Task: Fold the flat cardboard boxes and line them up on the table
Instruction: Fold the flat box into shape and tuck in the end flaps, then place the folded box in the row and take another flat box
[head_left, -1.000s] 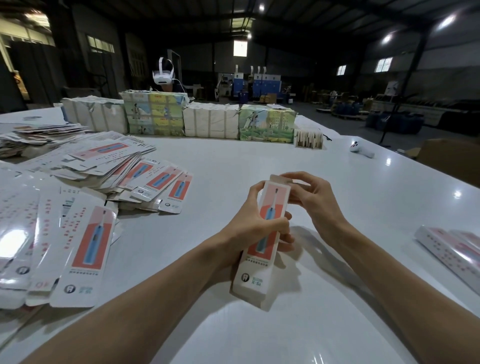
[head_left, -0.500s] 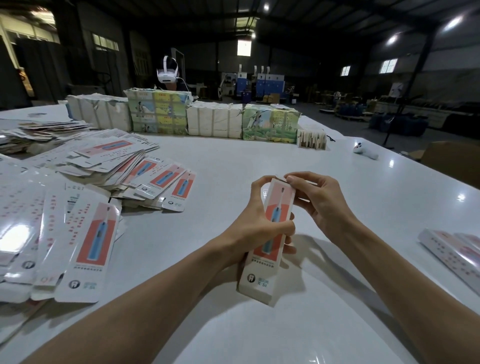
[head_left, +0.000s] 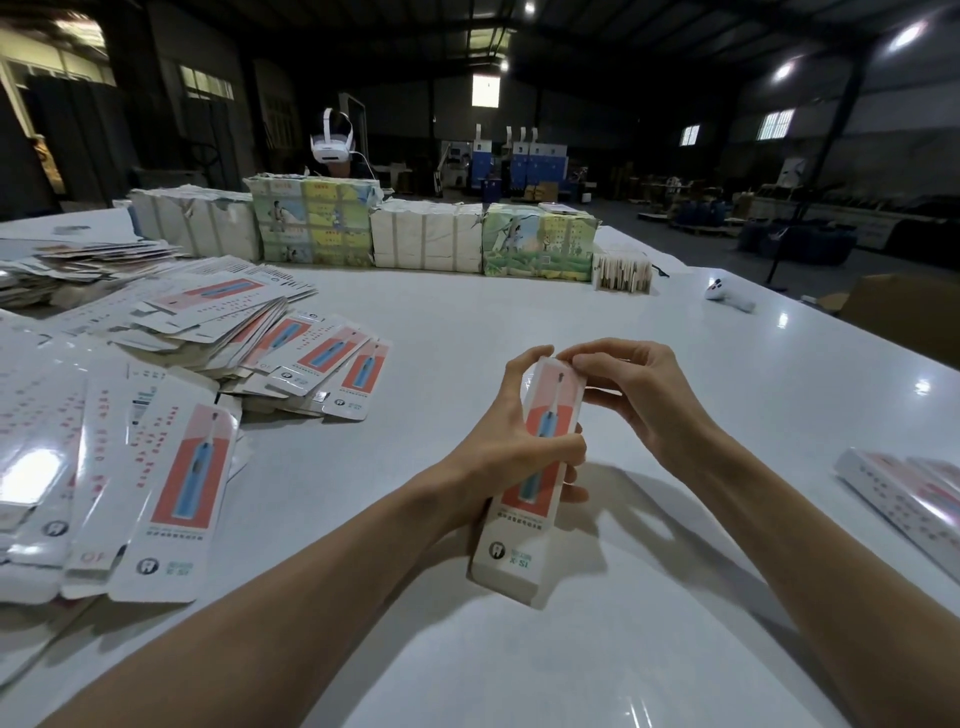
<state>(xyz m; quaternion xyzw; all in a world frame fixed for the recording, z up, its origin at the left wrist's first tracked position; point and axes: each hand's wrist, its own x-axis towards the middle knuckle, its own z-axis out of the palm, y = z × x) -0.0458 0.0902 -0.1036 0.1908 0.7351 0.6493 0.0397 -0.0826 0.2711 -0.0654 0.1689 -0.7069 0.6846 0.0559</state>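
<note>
A white glossy table (head_left: 519, 312) carries a sprawling heap of flat cardboard boxes (head_left: 171, 499) along its left side. A row of wrapped bundles (head_left: 426, 241) stands along the far edge, with a small pack of cards (head_left: 622, 270) at the row's right end. A small white device (head_left: 729, 297) lies near the far right corner, and folded boxes (head_left: 904, 493) lie side by side at the right edge.

A dim warehouse: high metal roof (head_left: 649, 31), packing table (head_left: 467, 312), bundled cartons (head_left: 431, 241), distant pallets.

The box's (head_left: 548, 410) top flap no longer sticks up. The right hand (head_left: 639, 395) now has its fingertips over that end, and the left hand's (head_left: 509, 447) forefinger reaches higher up the box's edge.
</note>
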